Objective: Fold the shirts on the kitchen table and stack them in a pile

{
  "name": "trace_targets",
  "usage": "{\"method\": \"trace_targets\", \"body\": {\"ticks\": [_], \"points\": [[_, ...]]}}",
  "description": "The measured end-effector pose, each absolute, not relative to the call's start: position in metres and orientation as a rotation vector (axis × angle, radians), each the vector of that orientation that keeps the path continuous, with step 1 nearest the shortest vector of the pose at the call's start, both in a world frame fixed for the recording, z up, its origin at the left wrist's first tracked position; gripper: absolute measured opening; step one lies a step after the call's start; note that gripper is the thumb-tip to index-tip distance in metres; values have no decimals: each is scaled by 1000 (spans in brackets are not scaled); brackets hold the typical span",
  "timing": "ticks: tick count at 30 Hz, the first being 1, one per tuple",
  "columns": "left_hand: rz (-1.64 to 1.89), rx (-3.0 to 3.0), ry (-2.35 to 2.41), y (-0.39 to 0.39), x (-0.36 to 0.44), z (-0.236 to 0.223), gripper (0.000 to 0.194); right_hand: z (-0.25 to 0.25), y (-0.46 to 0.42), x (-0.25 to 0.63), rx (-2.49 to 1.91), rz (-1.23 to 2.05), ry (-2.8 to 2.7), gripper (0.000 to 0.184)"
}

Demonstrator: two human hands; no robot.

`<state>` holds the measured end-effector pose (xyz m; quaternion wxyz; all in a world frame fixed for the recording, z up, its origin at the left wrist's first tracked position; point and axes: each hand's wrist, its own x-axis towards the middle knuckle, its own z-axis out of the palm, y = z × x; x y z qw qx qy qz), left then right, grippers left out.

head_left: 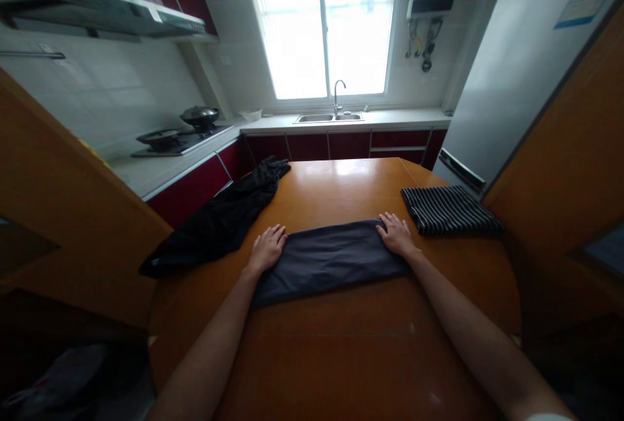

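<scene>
Folded dark grey cloth (336, 255) lies flat on the wooden worktop (341, 349), centred in front of the person, long side running left to right, slightly skewed, with shallow creases. Left hand (268, 249) rests palm down at its left end; right hand (397, 236) rests palm down at its right end, near the far corner. Grip, both hands: fingers extended and somewhat spread, pressed flat rather than curled around fabric.

Left of the cloth, well clear of it: black garment (224, 216), loosely bunched, partly over the worktop's left edge. Right, near the right hand: striped cloth (451, 210), black with pale lines, folded into a flat block.

Containers, background: two pans on the stove (192, 143). Rear pan (199, 117) carries a domed lid, contents hidden; front pan (160, 140) is too dim to read inside. Sink (333, 119) has two basins below the window, interiors mostly out of sight; faucet (336, 97) stands behind them. Refrigerator (507, 83) at right, door closed, contents hidden.
</scene>
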<state>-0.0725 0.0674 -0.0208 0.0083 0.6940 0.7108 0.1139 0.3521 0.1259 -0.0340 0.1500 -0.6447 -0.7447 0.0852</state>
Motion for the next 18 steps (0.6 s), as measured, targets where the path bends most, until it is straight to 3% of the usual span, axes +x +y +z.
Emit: {"method": "trace_targets", "body": {"ticks": [9,18], "points": [[831,2074,2078,79,-123,-25,44,-35,127,354,-1831,244,-2120,55],[798,2057,2118,72,-115,-15,42,-40,131,357,-1787,257,-2066,51]]}}
